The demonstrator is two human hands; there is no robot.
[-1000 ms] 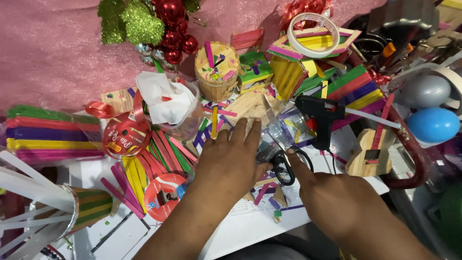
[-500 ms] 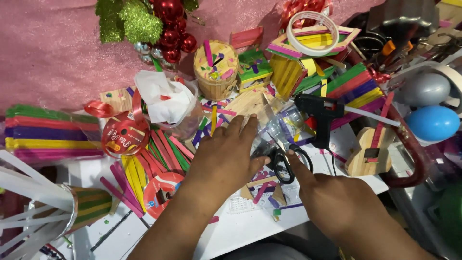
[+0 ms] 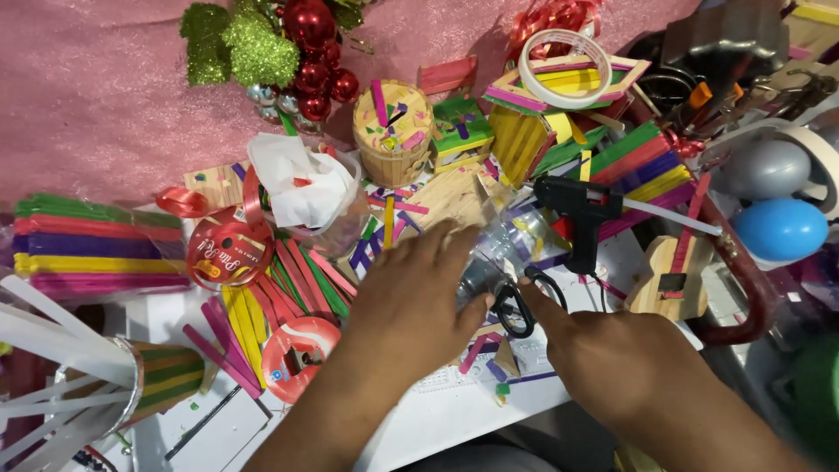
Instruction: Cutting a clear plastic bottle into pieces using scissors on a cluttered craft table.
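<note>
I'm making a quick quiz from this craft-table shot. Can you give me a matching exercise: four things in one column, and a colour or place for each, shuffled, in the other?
Things:
1. glue gun
2. balloon
3. baubles
4. scissors

Descriptions:
A. red, shiny, at the top by glittery green leaves
B. between the left hand and right hand
C. blue, at the right edge
D. black, standing beside coloured sticks

Pairs: 1-D, 2-C, 3-A, 4-B

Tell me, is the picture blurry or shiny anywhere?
Head view: mostly sharp; the left hand and right hand look slightly soft; bright glare spots sit on the red baubles and the blue balloon; the white strips at the left edge are washed out.
</note>
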